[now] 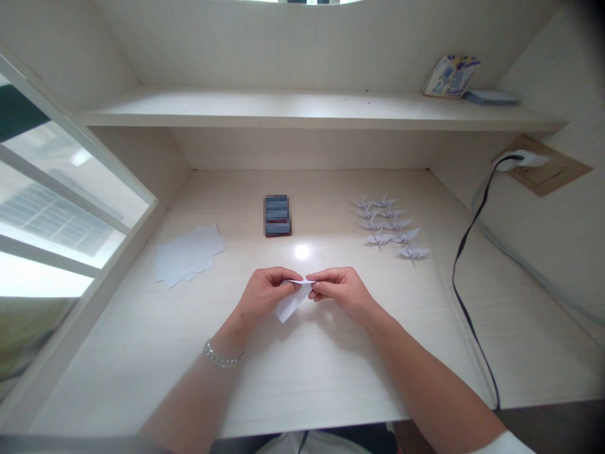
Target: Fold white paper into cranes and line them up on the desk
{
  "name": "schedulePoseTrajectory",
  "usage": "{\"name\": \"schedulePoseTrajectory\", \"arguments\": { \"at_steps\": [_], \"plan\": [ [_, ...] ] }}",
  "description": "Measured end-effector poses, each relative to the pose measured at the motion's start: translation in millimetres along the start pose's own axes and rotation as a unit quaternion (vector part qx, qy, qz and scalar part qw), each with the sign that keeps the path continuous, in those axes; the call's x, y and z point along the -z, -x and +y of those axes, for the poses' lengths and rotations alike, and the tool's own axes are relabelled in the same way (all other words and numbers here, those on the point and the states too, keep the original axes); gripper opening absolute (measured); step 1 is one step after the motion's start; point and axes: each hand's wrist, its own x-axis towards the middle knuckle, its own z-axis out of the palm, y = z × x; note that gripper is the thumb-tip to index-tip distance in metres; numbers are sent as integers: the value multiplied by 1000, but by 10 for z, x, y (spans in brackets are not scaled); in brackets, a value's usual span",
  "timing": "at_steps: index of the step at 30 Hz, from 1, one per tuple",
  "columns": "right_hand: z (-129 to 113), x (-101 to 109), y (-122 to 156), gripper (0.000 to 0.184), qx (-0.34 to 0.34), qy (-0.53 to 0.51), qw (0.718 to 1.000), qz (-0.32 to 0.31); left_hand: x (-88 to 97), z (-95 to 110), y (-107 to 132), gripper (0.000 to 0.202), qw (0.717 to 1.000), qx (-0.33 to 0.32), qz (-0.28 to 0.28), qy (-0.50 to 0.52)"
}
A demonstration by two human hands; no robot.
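My left hand [263, 294] and my right hand [341, 291] meet over the middle of the pale desk [302, 372]. Both pinch a small folded piece of white paper [292, 302] between thumb and fingers, and its lower corner hangs down toward the desk. A silver bracelet [221, 357] circles my left wrist. Several finished paper cranes [390, 226] stand in rows at the back right. A loose stack of white paper sheets [188, 255] lies at the left.
A dark phone [276, 215] lies flat behind my hands. A black cable [466, 277] runs from a wall socket [524, 161] down over the desk's right side. A shelf [302, 108] above holds a small packet [451, 75]. A window [51, 208] is at the left.
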Motion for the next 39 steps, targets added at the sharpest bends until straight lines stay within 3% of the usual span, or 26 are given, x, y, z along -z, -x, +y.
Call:
{"name": "schedulePoseTrajectory", "arguments": {
  "at_steps": [11,18,26,32,39],
  "plan": [
    [-21,78,21,33,-13,-29,997,-72,7,15,21,20,999,-27,-6,-22],
    [18,29,-1,31,-7,72,996,-52,-60,23,24,21,997,-41,-31,-55],
    [-6,16,8,30,-14,62,998,-24,53,8,0,25,997,0,-72,7],
    [-13,2,15,29,-13,62,998,4,66,-5,-15,28,999,26,-13,29],
    [-3,13,0,29,-6,67,998,-9,-19,13,-7,32,998,-3,-49,-31]
  ]
}}
